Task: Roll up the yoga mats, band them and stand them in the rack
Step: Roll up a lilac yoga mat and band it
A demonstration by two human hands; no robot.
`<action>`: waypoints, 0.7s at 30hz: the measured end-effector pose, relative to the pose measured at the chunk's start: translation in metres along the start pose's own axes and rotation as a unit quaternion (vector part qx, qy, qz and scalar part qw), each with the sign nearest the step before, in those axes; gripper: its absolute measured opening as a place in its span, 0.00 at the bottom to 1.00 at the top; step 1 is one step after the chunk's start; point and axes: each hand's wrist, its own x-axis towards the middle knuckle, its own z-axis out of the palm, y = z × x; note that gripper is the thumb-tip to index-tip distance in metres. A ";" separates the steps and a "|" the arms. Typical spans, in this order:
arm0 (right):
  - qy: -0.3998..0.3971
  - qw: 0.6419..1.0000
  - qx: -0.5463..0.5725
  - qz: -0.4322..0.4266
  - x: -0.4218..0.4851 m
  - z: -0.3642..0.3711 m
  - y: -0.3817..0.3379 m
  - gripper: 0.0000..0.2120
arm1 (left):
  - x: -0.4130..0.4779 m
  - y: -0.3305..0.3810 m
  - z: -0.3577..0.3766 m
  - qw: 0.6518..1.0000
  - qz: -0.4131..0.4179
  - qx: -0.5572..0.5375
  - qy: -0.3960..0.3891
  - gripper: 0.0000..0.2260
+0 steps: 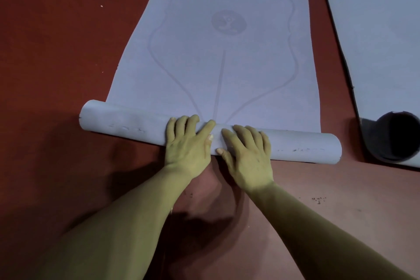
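Pale lavender foam: the yoga mat lies flat on a red-brown floor and runs from the centre of the frame to the top edge. Its near end is wound into a roll that lies slightly aslant across the middle.

Both hands rest side by side on the middle of that roll. The left hand lies palm down with its fingers spread and nearly straight, the fingertips reaching over the top to the seam with the flat sheet. The right hand lies just beside it in the same flat, spread pose, pressing rather than gripping. The two thumbs point toward each other and are close, though I cannot tell whether they touch. Both forearms come up from the lower corners, converging toward the roll.

The mat's far end is cut off at the top of the frame. A round emblem and faint curved lines are printed on it, too pale to read. Scuffs on the roll's surface are hard to make out.

In the upper right a second mat of similar colour lies well apart from the first, cut off by the frame. Its curled end shows a dark hollow at the right edge. Small dark specks dot the floor at lower right, and the arms' shadow falls between the forearms.
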 end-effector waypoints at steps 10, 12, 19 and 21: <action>0.017 1.000 0.006 -0.011 0.023 0.004 0.008 0.20 | 0.002 0.002 0.006 1.000 0.023 -0.014 0.011 0.18; 0.021 1.000 -0.002 -0.003 0.028 0.005 0.008 0.21 | 0.008 0.002 0.005 0.999 0.030 -0.018 0.009 0.18; 0.054 0.997 0.038 -0.035 0.033 0.006 0.021 0.22 | 0.034 -0.001 0.003 0.999 0.031 -0.010 -0.014 0.17; 0.053 0.998 0.030 -0.024 0.037 0.011 0.022 0.21 | 0.039 0.000 0.003 0.999 0.032 -0.002 -0.019 0.17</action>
